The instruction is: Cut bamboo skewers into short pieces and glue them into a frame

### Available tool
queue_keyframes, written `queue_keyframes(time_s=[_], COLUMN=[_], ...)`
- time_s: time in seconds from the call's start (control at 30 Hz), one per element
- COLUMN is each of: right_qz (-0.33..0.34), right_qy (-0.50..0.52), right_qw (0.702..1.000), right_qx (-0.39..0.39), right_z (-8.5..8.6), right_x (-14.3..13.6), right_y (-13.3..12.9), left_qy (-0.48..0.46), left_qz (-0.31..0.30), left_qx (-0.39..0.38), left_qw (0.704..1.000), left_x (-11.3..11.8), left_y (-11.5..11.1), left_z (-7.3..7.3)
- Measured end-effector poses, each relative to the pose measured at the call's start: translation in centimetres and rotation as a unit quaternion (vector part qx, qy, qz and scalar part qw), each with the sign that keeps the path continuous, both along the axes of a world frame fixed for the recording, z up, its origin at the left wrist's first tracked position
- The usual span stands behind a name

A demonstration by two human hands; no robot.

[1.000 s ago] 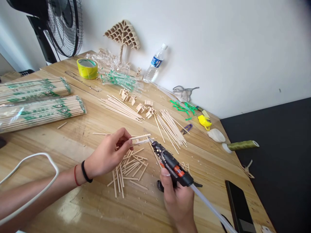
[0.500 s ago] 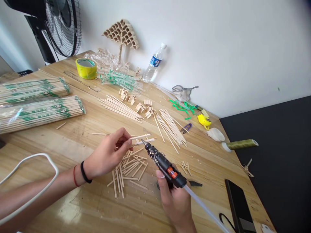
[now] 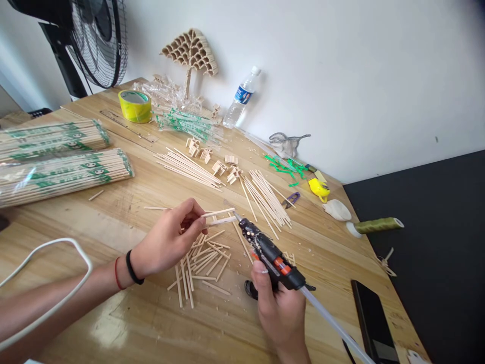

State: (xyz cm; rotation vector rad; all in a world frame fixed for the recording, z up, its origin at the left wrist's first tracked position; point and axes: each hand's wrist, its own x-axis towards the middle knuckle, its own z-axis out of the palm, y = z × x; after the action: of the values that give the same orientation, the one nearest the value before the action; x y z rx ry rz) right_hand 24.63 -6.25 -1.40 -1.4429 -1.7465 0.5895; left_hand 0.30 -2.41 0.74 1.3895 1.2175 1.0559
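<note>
Between its fingertips my left hand pinches thin wooden sticks, whose free ends point right; how they join inside the fingers is hidden. My right hand is wrapped round a black glue gun with a clear glue stick running out of its back. The gun's nozzle is at the right ends of the held sticks; whether it touches them I cannot tell. Below the left hand lies a loose pile of short cut sticks on the table.
Long sticks lie beyond the hands, near small stick blocks. Bagged sticks are at left, with yellow tape behind. A bottle stands by the wall. A phone lies at right. A white cable crosses my left forearm.
My right hand has moved the glue gun a little right and down, so its nozzle shifts from along the held sticks to their right ends. My left hand stays in place.
</note>
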Motion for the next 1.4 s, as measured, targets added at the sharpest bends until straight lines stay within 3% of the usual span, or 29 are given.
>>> queue_keyframes(time_s=[0.13, 0.3, 0.57, 1.4], right_qz=[0.034, 0.022, 0.036, 0.035], right_qy=[-0.02, -0.027, -0.037, -0.026], right_qw=[0.999, 0.999, 0.998, 0.998], right_qx=[0.011, 0.04, 0.024, 0.045], right_z=[0.15, 0.32, 0.92, 0.22], right_x=[-0.18, -0.09, -1.05, -0.44], right_y=[-0.01, 0.21, -0.09, 0.06], left_qy=[-0.003, -0.006, 0.001, 0.017], left_qz=[-0.002, -0.001, 0.0, 0.007], left_qx=[-0.002, 0.003, -0.001, 0.004], left_qw=[1.0, 1.0, 1.0, 1.0], left_x=[0.06, 0.03, 0.03, 0.01], left_y=[-0.07, -0.07, -0.06, -0.01], left_z=[-0.02, -0.18, -0.23, 0.12])
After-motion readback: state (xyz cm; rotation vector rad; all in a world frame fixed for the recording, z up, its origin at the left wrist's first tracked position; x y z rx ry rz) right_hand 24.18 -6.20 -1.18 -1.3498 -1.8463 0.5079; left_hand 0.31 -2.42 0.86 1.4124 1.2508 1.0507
